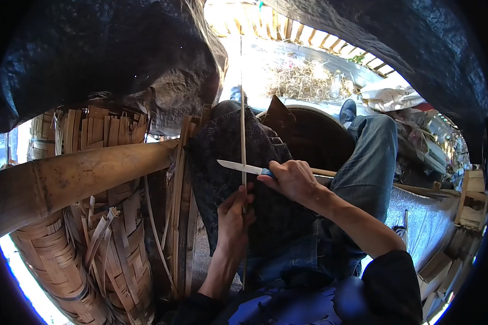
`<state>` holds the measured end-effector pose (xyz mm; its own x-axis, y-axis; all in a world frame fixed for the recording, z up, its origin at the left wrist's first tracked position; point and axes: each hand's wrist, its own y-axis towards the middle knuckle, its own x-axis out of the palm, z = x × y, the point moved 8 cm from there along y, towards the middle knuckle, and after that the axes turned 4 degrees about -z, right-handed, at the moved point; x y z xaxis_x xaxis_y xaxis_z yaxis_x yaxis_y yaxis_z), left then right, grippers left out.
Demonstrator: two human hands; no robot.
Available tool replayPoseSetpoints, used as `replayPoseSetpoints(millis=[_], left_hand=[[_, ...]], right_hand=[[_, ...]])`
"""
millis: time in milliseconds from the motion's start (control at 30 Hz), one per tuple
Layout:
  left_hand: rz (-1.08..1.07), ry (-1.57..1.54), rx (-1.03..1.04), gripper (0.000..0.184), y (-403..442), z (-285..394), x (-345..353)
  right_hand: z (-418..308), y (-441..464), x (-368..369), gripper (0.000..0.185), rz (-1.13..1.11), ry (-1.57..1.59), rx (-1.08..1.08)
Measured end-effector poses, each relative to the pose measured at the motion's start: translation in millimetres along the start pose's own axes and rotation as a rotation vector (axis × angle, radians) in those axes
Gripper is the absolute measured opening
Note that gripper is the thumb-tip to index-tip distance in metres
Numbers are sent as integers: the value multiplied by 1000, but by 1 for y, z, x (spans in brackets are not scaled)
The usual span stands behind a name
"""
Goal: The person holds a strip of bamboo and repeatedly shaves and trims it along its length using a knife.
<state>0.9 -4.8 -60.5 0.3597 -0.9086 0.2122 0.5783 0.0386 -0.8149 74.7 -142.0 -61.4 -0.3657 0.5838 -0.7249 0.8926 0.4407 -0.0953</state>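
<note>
A long thin bamboo strip [243, 130] stands nearly vertical in the view, over a dark cloth [217, 141] spread across the lap. My left hand [235, 214] is closed round the strip's lower part, just below the blade. In my right hand [294, 180] is a knife [236, 166] with a blue handle, the fingers wrapped round it. The blade points left and lies across the strip, a little above my left fingers. The strip's lower end runs down past my left hand towards the body.
A thick bamboo pole [87, 176] crosses the left side, with woven bamboo baskets [57, 260] around it. Dark plastic sheeting [108, 49] hangs overhead. Straw [303, 81] lies beyond the feet. A white sack [390, 95] and wooden pieces [472, 200] are at the right.
</note>
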Motion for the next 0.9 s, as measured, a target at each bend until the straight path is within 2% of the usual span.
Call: replayPoseSetpoints(millis=[167, 267, 333, 467, 567, 633, 733, 900], left_hand=[[14, -8, 23, 30, 1, 4, -2], [34, 41, 24, 30, 0, 3, 0], [32, 62, -16, 29, -10, -8, 8], [-19, 73, -43, 29, -9, 1, 6], [-17, 19, -62, 29, -7, 2, 5], [-50, 1, -63, 29, -4, 3, 3], [-85, -5, -73, 30, -4, 1, 4], [-57, -7, -61, 29, -2, -1, 4]], right_hand=[[-4, 7, -2, 44, 59, -19, -17], [1, 15, 3, 44, -31, -63, 56], [27, 34, -28, 43, 279, -72, 200], [35, 53, -43, 39, 134, 28, 227], [22, 36, -45, 38, 87, 182, 145], [5, 14, -37, 38, 78, 175, -33], [3, -4, -22, 39, -42, 180, -11], [11, -3, -13, 42, -1, 67, 37]])
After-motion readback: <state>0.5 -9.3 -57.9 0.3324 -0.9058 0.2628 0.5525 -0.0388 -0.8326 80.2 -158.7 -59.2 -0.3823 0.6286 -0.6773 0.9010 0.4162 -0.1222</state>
